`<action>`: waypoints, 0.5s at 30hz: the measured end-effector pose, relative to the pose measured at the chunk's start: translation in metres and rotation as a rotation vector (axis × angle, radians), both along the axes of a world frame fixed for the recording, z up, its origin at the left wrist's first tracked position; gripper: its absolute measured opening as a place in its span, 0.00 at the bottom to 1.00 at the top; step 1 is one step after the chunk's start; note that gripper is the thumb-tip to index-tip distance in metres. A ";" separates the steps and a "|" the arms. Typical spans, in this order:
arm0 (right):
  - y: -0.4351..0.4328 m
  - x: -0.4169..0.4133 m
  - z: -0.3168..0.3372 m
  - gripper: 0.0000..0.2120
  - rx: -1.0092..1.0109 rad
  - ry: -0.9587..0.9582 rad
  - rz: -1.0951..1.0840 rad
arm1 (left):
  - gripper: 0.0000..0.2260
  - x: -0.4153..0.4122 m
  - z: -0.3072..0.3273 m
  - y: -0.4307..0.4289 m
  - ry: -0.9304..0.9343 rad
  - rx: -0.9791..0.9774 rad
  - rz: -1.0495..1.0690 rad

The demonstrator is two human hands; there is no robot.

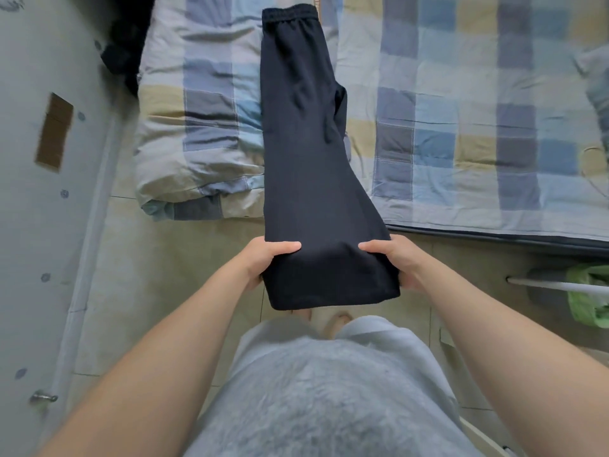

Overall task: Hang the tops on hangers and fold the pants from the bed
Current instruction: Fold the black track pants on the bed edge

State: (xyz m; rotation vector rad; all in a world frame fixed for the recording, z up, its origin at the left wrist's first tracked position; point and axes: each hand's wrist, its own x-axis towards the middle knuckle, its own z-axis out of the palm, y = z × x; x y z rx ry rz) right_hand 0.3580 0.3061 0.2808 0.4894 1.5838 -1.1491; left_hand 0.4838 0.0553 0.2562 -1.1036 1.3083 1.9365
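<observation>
Risk: the hem end of the pants [306, 143] hangs past the bed edge, over the floor. If either grip slackens, that end drops onto the tiles and the lengthwise fold opens. Folding up toward 12 w/ uneven pull could skew the legs; one edge already peeks out on the 3 side approx. mid-length. Pants: dark navy/black, soft fabric, elastic waistband at 12 lying on the checked bed cover [461, 110], legs stacked, few creases, running 12 to 6. L hand [267, 262] grasps the 9-side hem corner, thumb on top, fingers under. R hand [392, 262] does the same at 3. Dark clothes heap [128, 44] at 11, prob. more to do.
</observation>
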 end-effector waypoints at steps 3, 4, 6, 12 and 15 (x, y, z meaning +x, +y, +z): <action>0.009 0.017 0.008 0.12 -0.004 0.010 -0.089 | 0.17 0.020 0.010 0.012 -0.025 0.010 0.045; 0.013 0.024 0.010 0.11 -0.002 0.018 -0.131 | 0.17 0.027 0.012 0.017 -0.032 0.011 0.068; 0.020 0.038 0.012 0.08 0.014 0.030 -0.188 | 0.17 0.041 0.015 0.029 -0.034 0.004 0.136; 0.046 0.092 0.007 0.10 0.014 0.071 -0.246 | 0.12 0.093 0.020 0.072 -0.117 -0.200 0.273; 0.062 0.127 0.002 0.10 0.000 0.063 -0.250 | 0.09 0.129 0.020 0.095 -0.166 -0.212 0.356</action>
